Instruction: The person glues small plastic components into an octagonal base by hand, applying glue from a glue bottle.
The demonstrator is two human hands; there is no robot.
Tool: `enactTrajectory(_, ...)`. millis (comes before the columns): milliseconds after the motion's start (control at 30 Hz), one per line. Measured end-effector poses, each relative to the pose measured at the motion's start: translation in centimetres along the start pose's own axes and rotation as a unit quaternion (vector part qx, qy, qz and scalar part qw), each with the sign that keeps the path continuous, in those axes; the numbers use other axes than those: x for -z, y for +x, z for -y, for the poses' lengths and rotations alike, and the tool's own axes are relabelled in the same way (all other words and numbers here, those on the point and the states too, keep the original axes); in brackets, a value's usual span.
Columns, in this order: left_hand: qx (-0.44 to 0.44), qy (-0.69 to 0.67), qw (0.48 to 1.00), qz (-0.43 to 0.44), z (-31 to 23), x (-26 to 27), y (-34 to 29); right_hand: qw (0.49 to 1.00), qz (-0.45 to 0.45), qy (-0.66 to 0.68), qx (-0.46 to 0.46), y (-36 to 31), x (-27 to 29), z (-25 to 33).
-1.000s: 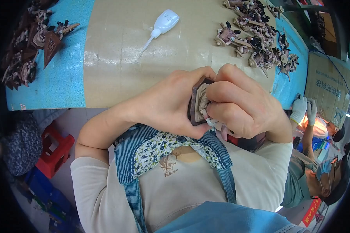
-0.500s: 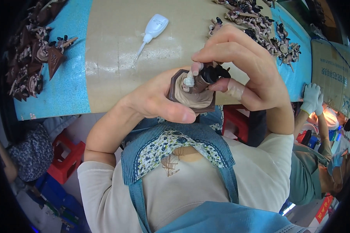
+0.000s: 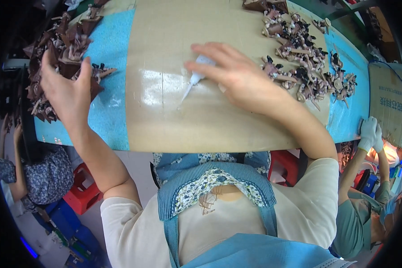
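Observation:
My left hand [image 3: 67, 94] is over the pile of brown and flesh-toned figurines [image 3: 60, 44] on the left of the table. Its thumb and forefinger are spread, with figurine parts showing between and behind them; whether it touches one is unclear. Over a white squeeze bottle [image 3: 203, 66] with a long thin nozzle, my right hand [image 3: 236, 73] stretches its fingers across the body. The nozzle points toward me and to the left. Part of the bottle is hidden under the fingers, and no firm grip on it shows.
Another heap of small figures [image 3: 299, 53] lies at the right, partly on blue matting [image 3: 344, 114]. Brown sheeting [image 3: 165, 129] covers the table's middle. A gloved co-worker's hands [image 3: 370, 131] are beyond the right end. Red stools [image 3: 82, 190] stand below the table.
The figurine on a dark base, held in both hands before, is no longer in them. My left hand went left to the pile; my right hand reached out over the bottle. The view shifted slightly.

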State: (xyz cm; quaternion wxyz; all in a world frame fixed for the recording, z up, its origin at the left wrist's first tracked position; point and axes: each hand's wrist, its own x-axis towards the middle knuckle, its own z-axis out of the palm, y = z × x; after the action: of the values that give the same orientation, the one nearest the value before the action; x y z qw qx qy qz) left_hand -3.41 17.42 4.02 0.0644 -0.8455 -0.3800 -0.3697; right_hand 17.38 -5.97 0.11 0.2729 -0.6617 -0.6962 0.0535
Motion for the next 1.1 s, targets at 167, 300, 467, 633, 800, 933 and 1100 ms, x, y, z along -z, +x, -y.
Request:
enactTrajectory(167,-0.143,-0.255,0.945,0.146,-6.0,-2.9,3.2,0.998,0.06,0.01,-0.008,0.0,-1.0,-1.4)
enactTrajectory(300,-0.306,-0.255,0.912,0.094,-11.1,-11.8,8.7,0.985,-0.009,0.159,-0.061,-0.2,1.0,-0.6)
enactTrajectory(467,-0.369,-0.354,0.83,0.223,-10.9,-19.2,13.5,0.965,-0.064,0.19,-0.166,-1.6,3.7,0.2)
enactTrajectory(633,-0.272,-0.148,0.923,0.23,-15.8,-10.4,10.1,0.871,-0.178,0.387,-0.243,-4.8,4.9,-0.6)
enactTrajectory(800,-0.07,-0.421,0.817,0.388,-11.1,-8.5,1.5,0.903,-0.165,0.32,-0.233,-5.9,7.8,0.2)
enactTrajectory(933,0.217,-0.659,0.518,0.5,-12.1,-1.4,-4.8,0.915,-0.182,0.288,-0.216,-6.6,8.1,2.1)
enactTrajectory(1100,0.103,-0.706,0.499,0.492,-12.7,0.9,-9.0,0.977,-0.143,0.108,-0.117,-6.7,9.2,4.5)
